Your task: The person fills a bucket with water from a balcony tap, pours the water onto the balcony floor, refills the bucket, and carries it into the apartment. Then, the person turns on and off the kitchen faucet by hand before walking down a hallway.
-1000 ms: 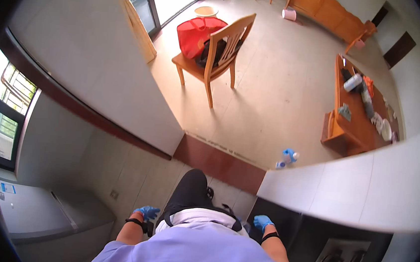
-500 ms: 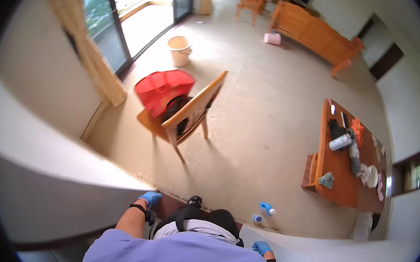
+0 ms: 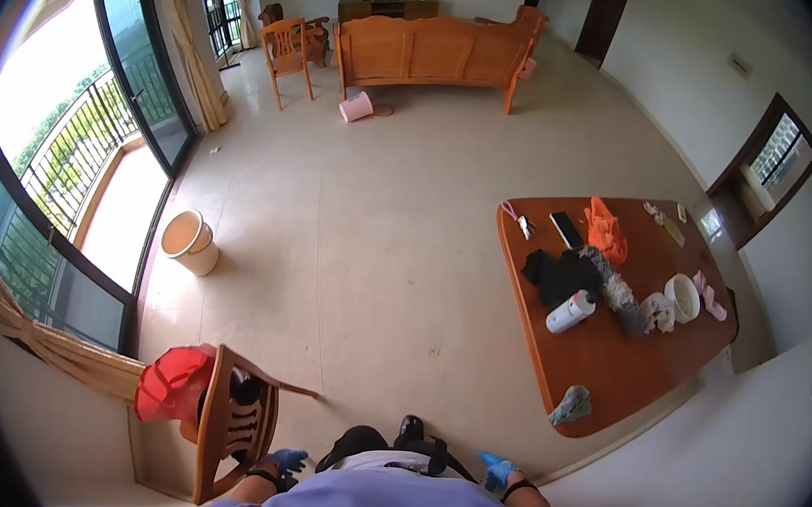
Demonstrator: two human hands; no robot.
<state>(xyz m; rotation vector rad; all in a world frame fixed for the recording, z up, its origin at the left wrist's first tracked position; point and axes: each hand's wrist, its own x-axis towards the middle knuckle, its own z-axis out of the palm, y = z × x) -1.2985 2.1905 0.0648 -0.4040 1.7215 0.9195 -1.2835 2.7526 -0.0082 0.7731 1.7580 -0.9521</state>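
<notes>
My left hand (image 3: 287, 461), in a blue glove, hangs low beside my hip with its fingers apart and nothing in it. Close to its left is a wooden chair (image 3: 241, 423) with a slatted back. A red bag (image 3: 173, 383) and something dark rest on the chair's seat, partly hidden by the backrest. On the other side of my body, my right hand (image 3: 498, 469) is also gloved in blue, fingers stretched out and holding nothing. The nearest thing to it is the wooden table (image 3: 511, 263), where a crumpled grey-green cloth (image 3: 572, 405) lies at the near corner.
The table also carries a spray can (image 3: 571, 311), a phone (image 3: 566, 231), keys (image 3: 524, 225), an orange cloth (image 3: 605, 232) and a white bowl (image 3: 682, 299). A beige bucket (image 3: 191, 242) stands by the sliding door. Farther off, a pink bin (image 3: 356, 106) lies near the wooden sofa (image 3: 433, 58).
I have moved forward into the room, past the wall edge. The chair is now close on my left and the table nearer on my right. The blue bottle has left view.
</notes>
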